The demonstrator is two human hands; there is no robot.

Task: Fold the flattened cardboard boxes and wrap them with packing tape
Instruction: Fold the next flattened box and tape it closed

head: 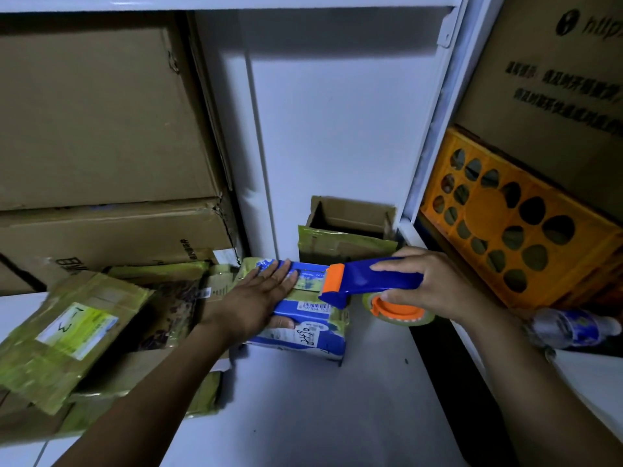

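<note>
blue box (320,338) lies under flat left hand (259,298); right hand (435,284) grips tape dispenser (371,276).

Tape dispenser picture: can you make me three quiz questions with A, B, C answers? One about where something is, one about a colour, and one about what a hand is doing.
1. Where is the orange crate?
A. far left B. far right C. middle
2. What colour is the tape dispenser handle?
A. blue B. green C. red
3. What is the left hand doing?
A. waving B. hanging idle C. pressing flat on the blue box

Answers:
1 B: it sits at the right side, beyond the right hand.
2 A: the right hand grips a blue handle.
3 C: its straight fingers lie on the box top.
</note>
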